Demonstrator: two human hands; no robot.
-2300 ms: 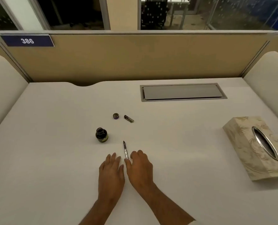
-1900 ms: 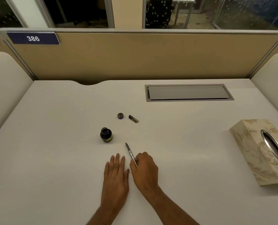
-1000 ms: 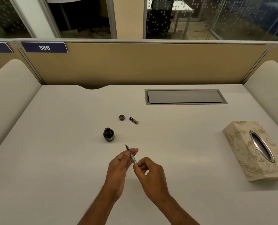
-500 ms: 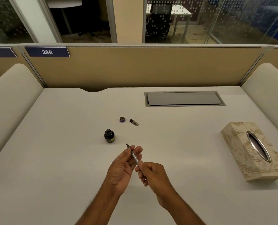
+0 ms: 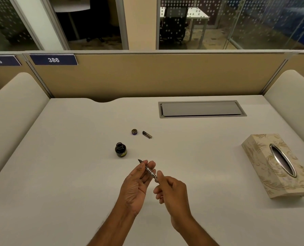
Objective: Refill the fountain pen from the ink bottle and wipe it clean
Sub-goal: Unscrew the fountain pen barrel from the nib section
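I hold a slim fountain pen (image 5: 149, 169) between both hands above the desk, its nib pointing up and to the left. My left hand (image 5: 136, 183) grips the front section with thumb and fingers. My right hand (image 5: 170, 189) pinches the pen's rear end. A small dark ink bottle (image 5: 120, 149) stands uncapped just beyond the nib. Its round cap (image 5: 134, 132) lies farther back, with a short dark pen part (image 5: 147, 134) beside it.
A patterned tissue box (image 5: 279, 166) sits at the right. A grey cable hatch (image 5: 201, 109) is set into the white desk (image 5: 58, 166) at the back. A beige partition (image 5: 156, 75) closes off the far edge, with padded side panels left and right.
My right hand picked the pen up from the desk. My left hand rose from lying flat and took hold of its front section. Both hands now hold it lifted.
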